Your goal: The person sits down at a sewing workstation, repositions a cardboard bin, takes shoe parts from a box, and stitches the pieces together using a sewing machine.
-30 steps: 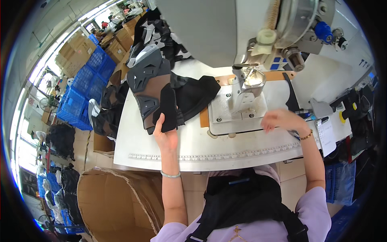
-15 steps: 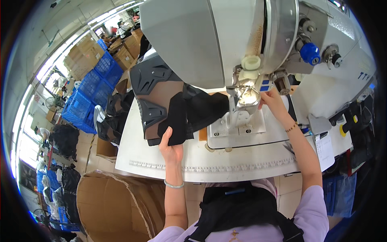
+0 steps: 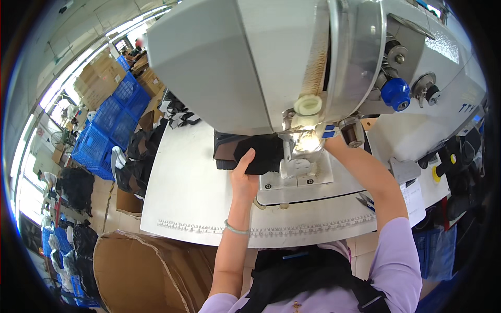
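A black-and-brown fabric piece (image 3: 267, 152), possibly a boot upper, lies at the left side of the sewing machine's needle area (image 3: 308, 143). My left hand (image 3: 244, 177) is closed on its near edge, with the thumb on top and the fingers underneath. Much of the piece is hidden under the machine head (image 3: 209, 68). From the right, my right hand (image 3: 336, 145) reaches in behind the lit needle area. Its fingers are out of sight there, so what they touch cannot be seen.
Small snips (image 3: 367, 202) and a sheet of paper (image 3: 412, 203) lie on the right of the white table (image 3: 182, 182). A ruler strip (image 3: 271, 229) follows its front edge. An open cardboard box (image 3: 135, 271) stands at the near left, with blue crates (image 3: 107, 128) beyond.
My left hand has moved right and farther in, carrying the fabric piece under the machine head, where its moulded panels are now mostly hidden. My right hand has gone deeper behind the needle area.
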The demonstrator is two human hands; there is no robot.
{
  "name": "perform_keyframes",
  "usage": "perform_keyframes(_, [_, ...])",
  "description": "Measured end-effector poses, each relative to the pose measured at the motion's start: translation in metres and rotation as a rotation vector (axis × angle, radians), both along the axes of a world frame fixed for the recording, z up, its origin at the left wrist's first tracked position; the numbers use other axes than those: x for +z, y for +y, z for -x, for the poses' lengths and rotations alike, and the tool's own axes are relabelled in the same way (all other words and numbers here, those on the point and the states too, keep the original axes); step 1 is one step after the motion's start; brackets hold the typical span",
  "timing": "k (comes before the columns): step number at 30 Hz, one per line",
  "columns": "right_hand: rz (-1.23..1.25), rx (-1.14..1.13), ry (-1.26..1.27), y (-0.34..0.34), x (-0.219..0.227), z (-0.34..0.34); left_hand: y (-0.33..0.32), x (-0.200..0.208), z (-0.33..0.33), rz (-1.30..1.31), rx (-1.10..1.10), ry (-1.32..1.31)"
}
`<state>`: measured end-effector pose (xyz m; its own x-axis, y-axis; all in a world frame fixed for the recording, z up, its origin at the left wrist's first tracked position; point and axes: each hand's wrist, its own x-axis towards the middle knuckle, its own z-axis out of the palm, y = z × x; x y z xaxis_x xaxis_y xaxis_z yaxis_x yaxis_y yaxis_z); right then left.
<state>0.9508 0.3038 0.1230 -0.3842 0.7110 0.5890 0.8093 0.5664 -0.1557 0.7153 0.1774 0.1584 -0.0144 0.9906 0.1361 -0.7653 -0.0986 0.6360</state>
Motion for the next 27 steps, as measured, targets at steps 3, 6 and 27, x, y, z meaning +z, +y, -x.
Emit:
perform_keyframes(3, [-0.035,-0.023,-0.076,-0.005,-0.004,0.021,0.004,-0.007,-0.004,-0.012,0.046,0.034])
perform_keyframes(6, [-0.071,-0.043,-0.154,-0.005,-0.010,0.004,0.004,-0.001,-0.008,-0.018,0.073,0.021])
perform_keyframes(27, [-0.264,0.067,0.459,-0.104,0.063,0.004,0.005,0.041,0.001,0.237,-0.242,0.057])
